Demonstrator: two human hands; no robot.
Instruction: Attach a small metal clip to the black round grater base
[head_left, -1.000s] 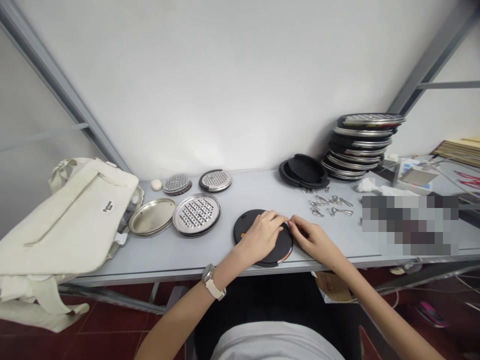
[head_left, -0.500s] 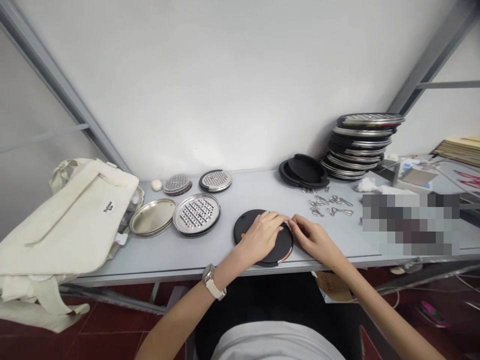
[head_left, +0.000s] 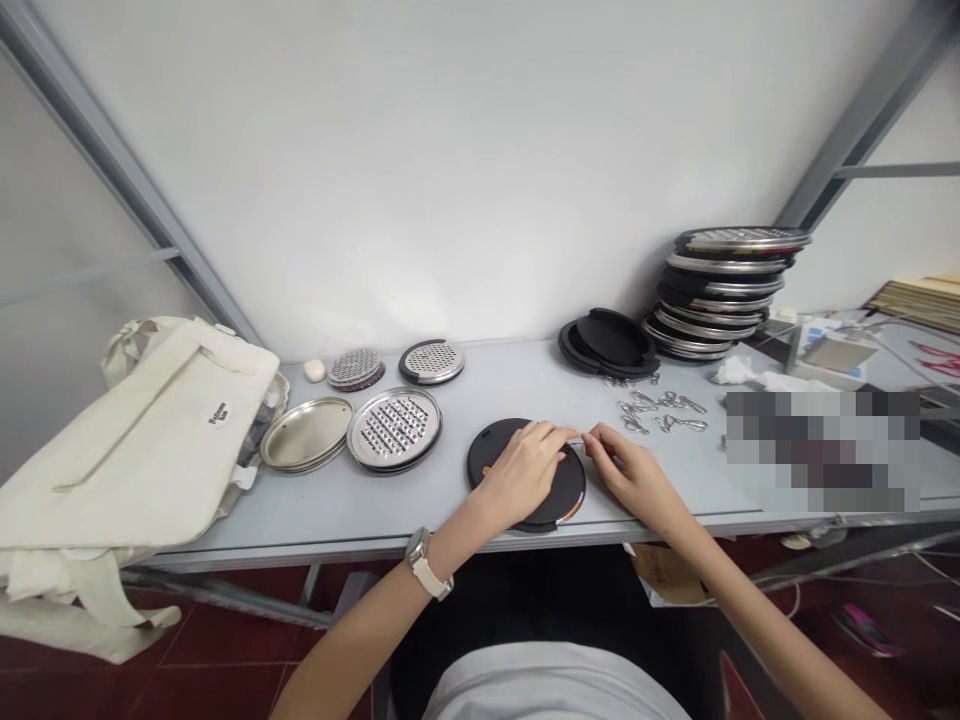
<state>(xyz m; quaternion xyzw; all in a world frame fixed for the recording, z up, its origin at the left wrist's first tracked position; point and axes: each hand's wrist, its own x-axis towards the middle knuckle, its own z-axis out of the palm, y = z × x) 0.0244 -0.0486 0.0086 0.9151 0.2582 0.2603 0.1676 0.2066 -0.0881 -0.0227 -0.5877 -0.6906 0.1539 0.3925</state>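
On the grey table (head_left: 337,505), near its front edge, lies a black disc (head_left: 491,445), the left hand (head_left: 525,470) flat and loose on top, the right hand (head_left: 634,478) with fingertips bunched at its right rim, pinching something or not I cannot tell, small metal clips (head_left: 660,412) just beyond.

- A round black disc (head_left: 492,452) is lying flat near the front edge of the table (head_left: 375,510), with its middle sitting under the left hand (head_left: 525,468).
- Its glossy right rim is showing a thin metal edge and some orange.
- The right hand (head_left: 637,480) is touching its far-right rim with its fingertips.
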